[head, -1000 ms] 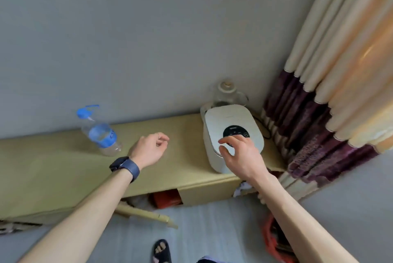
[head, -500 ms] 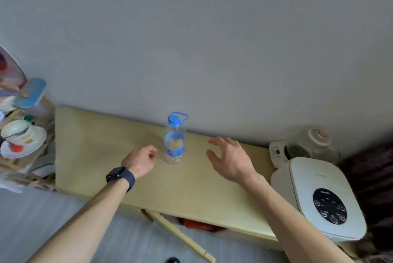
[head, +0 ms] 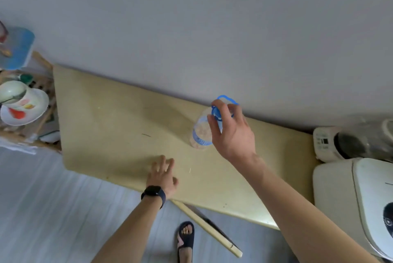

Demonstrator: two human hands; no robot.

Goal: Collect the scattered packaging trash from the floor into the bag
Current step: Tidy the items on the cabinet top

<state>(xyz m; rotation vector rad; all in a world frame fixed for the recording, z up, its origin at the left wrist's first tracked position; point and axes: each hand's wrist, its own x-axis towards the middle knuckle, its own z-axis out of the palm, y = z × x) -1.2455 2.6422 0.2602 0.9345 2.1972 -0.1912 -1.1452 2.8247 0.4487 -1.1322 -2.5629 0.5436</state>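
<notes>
Head view: right hand (head: pixel 231 133) pinches the cap (head: pixel 215 112) of the plastic bottle (head: pixel 201 133) standing on the table (head: pixel 106 124) near the wall, left hand (head: pixel 162 174) spread flat; cap-only grip may slip, toppling it.

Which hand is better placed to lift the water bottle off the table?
Right: the right hand curls its fingers round the blue cap of the bottle; the left hand lies on the table, apart from it.

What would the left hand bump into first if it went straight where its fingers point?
Probably the wall, after the left hand crosses the table. The bottle seems just right of that line, though depth is unclear.
</notes>
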